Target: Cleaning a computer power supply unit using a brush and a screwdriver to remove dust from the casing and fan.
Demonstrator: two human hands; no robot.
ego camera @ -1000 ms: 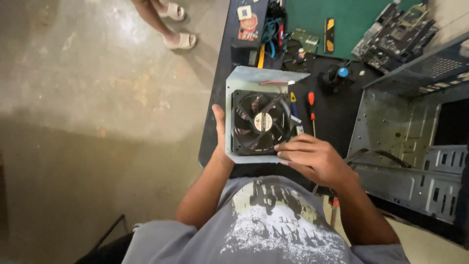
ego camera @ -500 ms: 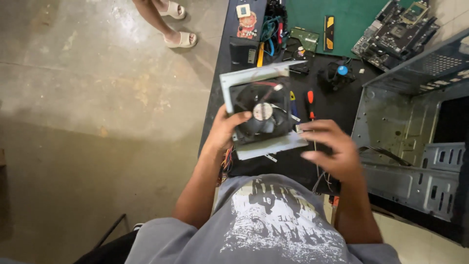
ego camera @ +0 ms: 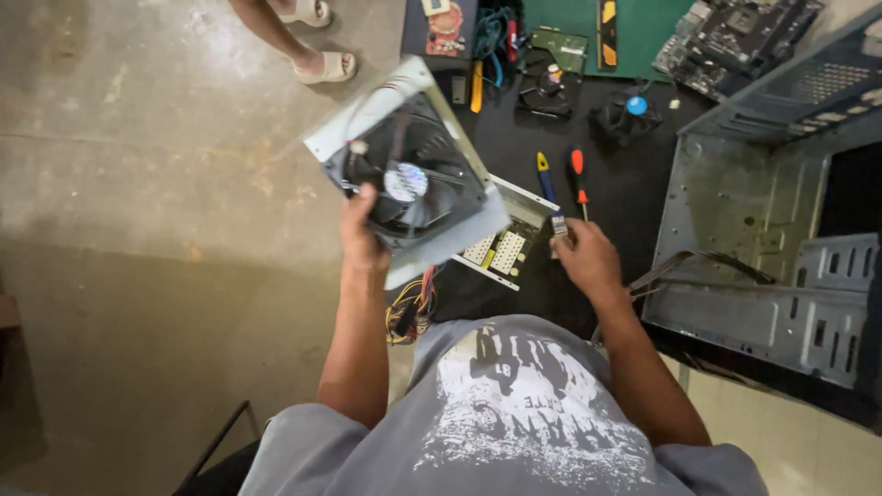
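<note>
Two hands are at work over the left edge of the dark tabletop (ego camera: 634,197), and the big change from a moment ago is that the metal cover with the fan (ego camera: 409,179) has come away from the rest of the power supply box: a second back it sat flat on the box under both hands, half a second back it was tipping up, and now it is lifted clear and tilted out past the tabletop's left edge, over the floor (ego camera: 138,230). The left hand (ego camera: 361,234) has its grip closed on the lower edge of that cover, thumb on the fan face. The open box base (ego camera: 501,241) lies uncovered at the tabletop's left edge, its circuit board showing, with a bundle of coloured wires (ego camera: 411,310) hanging below it. The right hand (ego camera: 583,259) has let go of the cover and rests just beside the base, its grip pinched on a small silver piece (ego camera: 558,223); what that piece is I cannot tell. Two screwdrivers (ego camera: 577,179) lie just beyond it, and an empty computer case (ego camera: 763,230) stands along the right side
</note>
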